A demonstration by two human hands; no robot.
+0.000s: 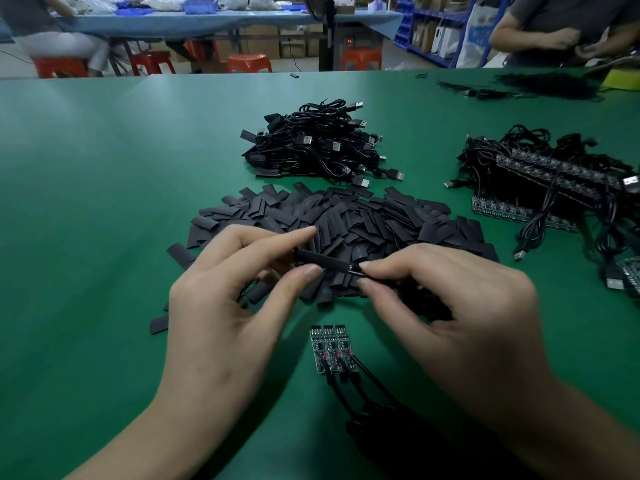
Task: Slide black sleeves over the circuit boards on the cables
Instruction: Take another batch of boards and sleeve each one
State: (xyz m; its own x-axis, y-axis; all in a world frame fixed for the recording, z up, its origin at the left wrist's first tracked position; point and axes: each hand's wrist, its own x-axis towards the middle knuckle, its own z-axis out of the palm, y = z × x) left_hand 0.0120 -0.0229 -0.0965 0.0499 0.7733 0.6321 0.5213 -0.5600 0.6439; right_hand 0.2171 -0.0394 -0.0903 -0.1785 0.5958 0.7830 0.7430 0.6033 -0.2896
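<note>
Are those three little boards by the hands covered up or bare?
Bare. The three circuit boards show their tiny parts; nothing covers them.

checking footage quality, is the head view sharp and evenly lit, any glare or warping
Head view: the bare circuit boards are sharp; a pale sheen lies on the green table at far left; the blue shelving leans from wide-angle warping; the seated person at top left is blurred.

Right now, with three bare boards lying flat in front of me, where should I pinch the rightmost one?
Probably its cable end, from the near right: the rightmost board has its right edge free, its left edge meets a neighbour, and the far end must stay bare for sleeving.
</note>
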